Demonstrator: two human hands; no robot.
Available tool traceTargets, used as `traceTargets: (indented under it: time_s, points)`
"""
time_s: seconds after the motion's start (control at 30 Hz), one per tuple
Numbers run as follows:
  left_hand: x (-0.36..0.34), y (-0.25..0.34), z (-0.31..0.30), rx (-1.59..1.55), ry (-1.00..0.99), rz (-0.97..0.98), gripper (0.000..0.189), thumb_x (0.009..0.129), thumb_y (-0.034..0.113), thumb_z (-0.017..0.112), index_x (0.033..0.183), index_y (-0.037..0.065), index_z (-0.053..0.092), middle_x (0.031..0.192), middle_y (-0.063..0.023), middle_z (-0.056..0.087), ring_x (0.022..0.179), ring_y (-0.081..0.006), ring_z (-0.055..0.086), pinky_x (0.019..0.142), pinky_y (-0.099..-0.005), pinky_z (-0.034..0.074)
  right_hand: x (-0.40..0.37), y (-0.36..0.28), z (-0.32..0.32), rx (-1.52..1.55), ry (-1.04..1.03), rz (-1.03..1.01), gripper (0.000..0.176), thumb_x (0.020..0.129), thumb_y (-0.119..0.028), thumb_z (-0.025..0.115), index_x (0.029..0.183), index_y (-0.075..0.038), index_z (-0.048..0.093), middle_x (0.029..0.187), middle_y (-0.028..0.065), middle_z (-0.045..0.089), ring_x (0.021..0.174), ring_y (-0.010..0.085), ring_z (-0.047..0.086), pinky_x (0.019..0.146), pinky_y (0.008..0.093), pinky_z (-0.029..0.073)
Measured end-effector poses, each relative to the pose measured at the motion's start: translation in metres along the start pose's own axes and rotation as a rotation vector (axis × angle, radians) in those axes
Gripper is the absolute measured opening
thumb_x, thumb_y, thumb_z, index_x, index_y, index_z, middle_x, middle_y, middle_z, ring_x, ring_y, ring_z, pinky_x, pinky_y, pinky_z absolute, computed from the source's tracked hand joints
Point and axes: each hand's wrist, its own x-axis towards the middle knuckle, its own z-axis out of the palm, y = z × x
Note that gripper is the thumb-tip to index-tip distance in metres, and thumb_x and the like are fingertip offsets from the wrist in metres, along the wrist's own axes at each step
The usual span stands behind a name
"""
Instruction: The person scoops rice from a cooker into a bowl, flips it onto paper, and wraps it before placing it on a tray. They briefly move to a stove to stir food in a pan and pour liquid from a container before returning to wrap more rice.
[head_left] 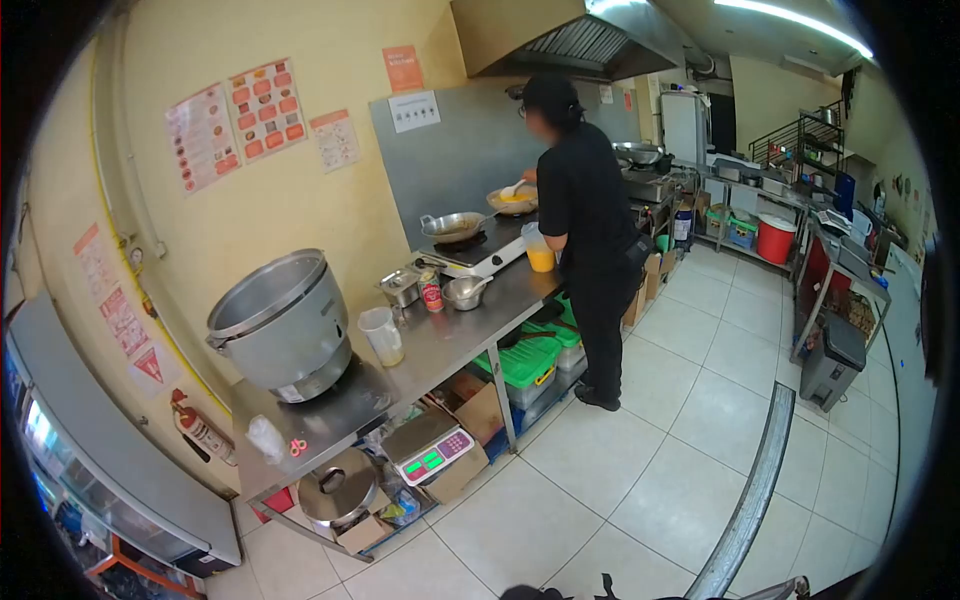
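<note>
Neither of my hands shows in the head view. A co-worker in black [590, 190] stands at the steel counter [400, 385], facing the stove [490, 255]. One of their hands is at a pan with yellow content [512, 200], where a pale utensil [513, 188] rests. Close to their other arm is a pitcher of orange-yellow liquid [540, 248]. A second wok [458, 228] sits on the nearer burner. Along the counter stand a metal bowl [466, 292], a red can [430, 290], a clear pitcher [381, 335] and a large grey cooker [280, 320] with its lid off.
Under the counter are a digital scale [430, 450], a lidded pot [340, 487] and green-lidded bins [525, 362]. A glass-door fridge [100, 440] and a fire extinguisher [203, 428] are at left. A curved metal rail [750, 490], a grey bin [833, 362] and a red bucket [775, 238] are at right.
</note>
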Motion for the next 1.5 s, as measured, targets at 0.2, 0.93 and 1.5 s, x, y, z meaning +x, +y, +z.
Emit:
traceTargets:
  time_s: [0.2, 0.93, 1.5]
  points:
    - [0.115, 0.067, -0.006, -0.232, -0.030, -0.193, 0.087, 0.073, 0.032, 0.067, 0.140, 0.004, 0.020, 0.096, -0.0243, 0.057, 0.088, -0.0397, 0.055, 0.076, -0.0478, 0.044, 0.144, -0.271, -0.184, 0.206, 0.321, -0.568, 0.039, 0.077, -0.033, 0.059, 0.112, -0.017, 0.060, 0.086, 0.0115, 0.067, 0.081, 0.0315, 0.063, 0.074, 0.0391, 0.050]
    - [0.537, 0.326, -0.079, -0.453, 0.090, -0.123, 0.083, 0.075, 0.035, 0.065, 0.140, 0.007, 0.020, 0.103, -0.0219, 0.055, 0.093, -0.0369, 0.054, 0.081, -0.0477, 0.042, 0.204, -0.697, -0.600, 0.806, 0.077, -1.180, 0.028, 0.089, -0.013, 0.055, 0.116, -0.005, 0.055, 0.089, 0.0032, 0.062, 0.081, 0.0092, 0.057, 0.074, 0.0241, 0.044]
    - [0.643, 0.435, -0.099, -0.591, 0.154, -0.156, 0.081, 0.078, 0.037, 0.063, 0.140, 0.008, 0.021, 0.108, -0.0200, 0.054, 0.098, -0.0347, 0.053, 0.084, -0.0475, 0.041, 0.236, -0.812, -0.697, 0.801, -0.088, -1.255, 0.033, 0.089, -0.010, 0.054, 0.121, -0.002, 0.050, 0.106, 0.0097, 0.061, 0.100, 0.0159, 0.059, 0.087, 0.0284, 0.046]
